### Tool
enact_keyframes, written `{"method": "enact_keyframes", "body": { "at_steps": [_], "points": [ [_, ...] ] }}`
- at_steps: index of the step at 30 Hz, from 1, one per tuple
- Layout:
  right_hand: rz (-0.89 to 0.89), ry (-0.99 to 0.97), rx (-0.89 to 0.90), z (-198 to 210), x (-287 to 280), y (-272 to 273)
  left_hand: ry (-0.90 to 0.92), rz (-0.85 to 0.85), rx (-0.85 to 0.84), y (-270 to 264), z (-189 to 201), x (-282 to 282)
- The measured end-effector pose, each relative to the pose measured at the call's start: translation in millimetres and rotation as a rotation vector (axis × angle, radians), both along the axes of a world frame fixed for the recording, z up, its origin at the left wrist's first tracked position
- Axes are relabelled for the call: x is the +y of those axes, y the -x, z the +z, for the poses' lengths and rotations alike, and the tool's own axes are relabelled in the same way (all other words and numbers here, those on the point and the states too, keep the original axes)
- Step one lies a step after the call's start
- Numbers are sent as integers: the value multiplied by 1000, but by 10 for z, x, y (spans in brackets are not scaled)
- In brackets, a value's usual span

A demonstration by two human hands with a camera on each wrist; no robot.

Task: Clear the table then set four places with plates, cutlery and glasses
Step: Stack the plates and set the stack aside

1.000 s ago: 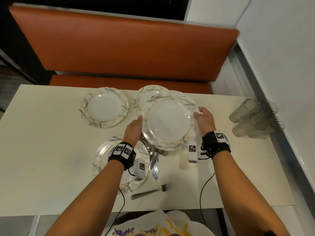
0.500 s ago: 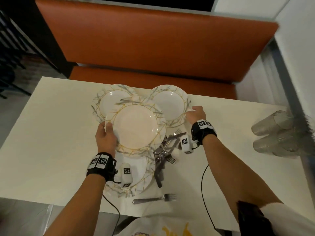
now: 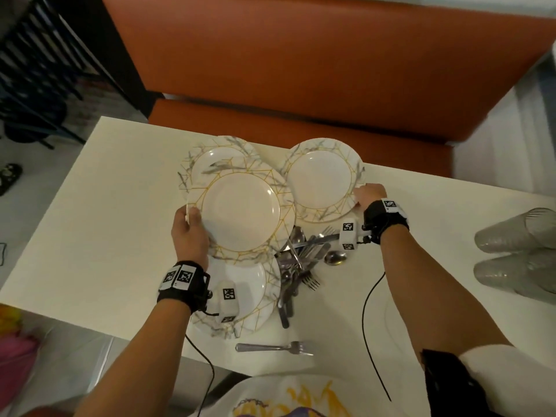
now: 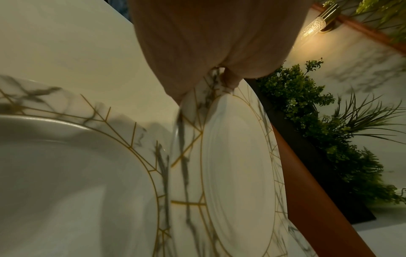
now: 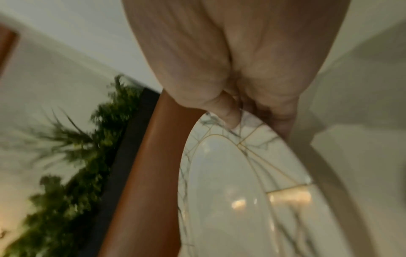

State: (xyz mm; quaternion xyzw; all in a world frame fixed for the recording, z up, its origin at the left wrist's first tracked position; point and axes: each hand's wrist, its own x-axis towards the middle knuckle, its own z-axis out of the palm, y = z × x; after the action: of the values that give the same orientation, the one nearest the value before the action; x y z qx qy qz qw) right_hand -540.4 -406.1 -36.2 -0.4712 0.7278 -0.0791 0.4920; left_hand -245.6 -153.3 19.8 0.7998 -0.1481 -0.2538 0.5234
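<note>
Since a second ago, when both hands held one plate over the cutlery, the hands have split: the left hand [image 3: 189, 233] now grips alone the rim of the round white plate with gold lines and grey marbling [image 3: 240, 215], carried to about ten o'clock on the tabletop [image 3: 90, 206] and hovering over the matching plate at the far left [image 3: 210, 158], which it overlaps. The right hand [image 3: 368, 192] has gone to the matching plate at one o'clock [image 3: 323, 179] and pinches its near-right rim, thumb on top in the wrist view. I judge the plates are being spread toward separate places, so setting has begun while nothing is yet finished. Counted, four plates show: the carried one, the two far ones, and one at six o'clock [image 3: 255, 284] partly under the left wrist. Between them lies a heap of silver forks, spoons and knives [image 3: 301, 260], too tangled to count, with one lone fork [image 3: 273, 347] at the near edge. At three o'clock lie clear ribbed plastic glasses [image 3: 517, 257] on their sides; at least two are in view, with the frame edge cutting off any others. An orange padded bench [image 3: 301, 70] stands beyond.
</note>
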Motion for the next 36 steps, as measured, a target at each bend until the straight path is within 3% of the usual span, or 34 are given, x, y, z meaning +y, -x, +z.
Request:
{"method": "enact_keyframes", "body": {
  "at_steps": [2, 6, 12, 17, 27, 32, 36],
  "points": [
    [-57, 72, -31, 18, -89, 98, 15, 10, 0, -29, -30, -24],
    [-243, 318, 15, 434, -22, 388, 42, 20, 15, -26, -16, -85],
    [-139, 416, -86, 702, 147, 563, 32, -6, 108, 73, -65, -120],
    [5, 319, -187, 717, 541, 138, 49, -3, 238, 211, 10, -137],
    [157, 293, -96, 496, 1153, -750, 70, 38, 416, -58, -66, -125],
    [109, 329, -66, 473, 1331, -1240, 58, 82, 455, -425, -75, -90],
    [-86, 319, -75, 462, 1454, -1729, 162, -22, 377, -703, -79, 43]
  ]
}}
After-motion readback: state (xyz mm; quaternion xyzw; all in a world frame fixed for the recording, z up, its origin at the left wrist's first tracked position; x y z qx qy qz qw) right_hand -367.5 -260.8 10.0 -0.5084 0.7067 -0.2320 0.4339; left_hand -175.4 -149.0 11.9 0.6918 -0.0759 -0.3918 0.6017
